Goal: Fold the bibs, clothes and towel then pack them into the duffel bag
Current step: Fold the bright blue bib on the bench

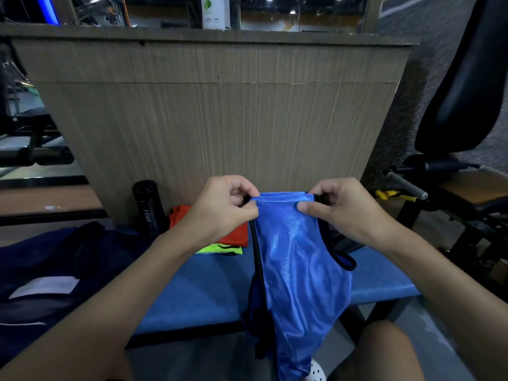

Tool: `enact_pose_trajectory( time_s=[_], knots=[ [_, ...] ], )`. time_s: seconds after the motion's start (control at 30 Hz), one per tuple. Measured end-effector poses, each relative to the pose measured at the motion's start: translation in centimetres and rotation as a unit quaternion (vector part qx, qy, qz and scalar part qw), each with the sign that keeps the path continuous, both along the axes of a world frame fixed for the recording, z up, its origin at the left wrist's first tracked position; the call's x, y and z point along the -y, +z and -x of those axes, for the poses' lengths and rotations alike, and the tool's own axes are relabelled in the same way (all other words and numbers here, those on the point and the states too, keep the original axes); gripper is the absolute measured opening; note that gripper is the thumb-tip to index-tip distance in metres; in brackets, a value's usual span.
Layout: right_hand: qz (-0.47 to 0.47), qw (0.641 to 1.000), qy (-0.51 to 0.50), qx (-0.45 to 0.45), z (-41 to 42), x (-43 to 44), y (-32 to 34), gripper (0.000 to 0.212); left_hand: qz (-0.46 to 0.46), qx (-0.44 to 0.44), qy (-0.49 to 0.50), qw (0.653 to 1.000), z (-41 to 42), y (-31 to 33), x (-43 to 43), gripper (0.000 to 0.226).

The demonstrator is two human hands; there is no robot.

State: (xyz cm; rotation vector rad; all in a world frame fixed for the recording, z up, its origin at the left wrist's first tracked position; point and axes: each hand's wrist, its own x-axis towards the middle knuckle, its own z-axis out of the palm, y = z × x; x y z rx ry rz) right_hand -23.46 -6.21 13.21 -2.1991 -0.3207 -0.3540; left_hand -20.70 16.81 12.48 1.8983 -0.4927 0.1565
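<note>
Blue bib (297, 270), one of three, pinched by left hand (222, 207), right hand (343, 210).

Saw nothing of the blue bib's (297, 270) lower end below the bottom edge. Could not make out the fingertips of the left hand (222, 210) or the right hand (346, 210), curled in at the bib's top hem. Caught only part of the orange bib (237, 235) and a strip of the neon-yellow bib (220, 248) beyond the left wrist. Could not read the blurred lettering on the black bottle (149, 207). Could not tell bag from clothing in the dark blue heap (55, 257), cut by the left edge. Found the white carton (215, 12) cropped at the top, its print too small.
</note>
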Motion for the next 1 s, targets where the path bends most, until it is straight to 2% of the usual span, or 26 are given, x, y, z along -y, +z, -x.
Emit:
enact_pose_trajectory(
  time_s=[0.07,0.17,0.27,0.4,0.53,0.63,0.67,1.0],
  knots=[
    [0.005,1.0,0.019,-0.01,0.1,0.2,0.2,0.028,0.008,0.002,0.0,1.0,0.1,0.2,0.3,0.024],
    [-0.034,0.999,0.028,-0.008,0.3,0.0,0.4,0.019,0.056,0.002,0.017,0.998,0.2,0.1,1.1,0.028],
    [-0.078,0.997,0.019,0.007,0.2,-0.6,0.5,0.009,0.163,-0.008,0.04,0.986,0.4,-0.5,2.3,0.029],
    [-0.109,0.994,0.021,0.027,0.3,-0.8,0.7,0.02,0.287,-0.057,0.03,0.956,0.9,-1.1,3.1,0.027],
    [-0.065,0.998,0.007,0.024,-0.2,-0.3,0.3,0.028,0.285,-0.008,0.001,0.958,1.2,-1.0,3.0,0.024],
    [-0.023,1.0,-0.004,0.006,-0.1,-0.1,0.5,0.007,0.27,0.024,0.004,0.963,1.2,-1.0,3.1,0.023],
    [-0.016,1.0,-0.006,0.008,0.0,-0.1,0.6,0.009,0.266,0.033,0.01,0.963,1.1,-1.2,3.1,0.023],
    [-0.034,0.999,0.0,0.029,0.5,-0.5,1.3,0.014,0.28,0.042,0.042,0.958,1.6,-2.3,3.4,0.039]
  ],
)
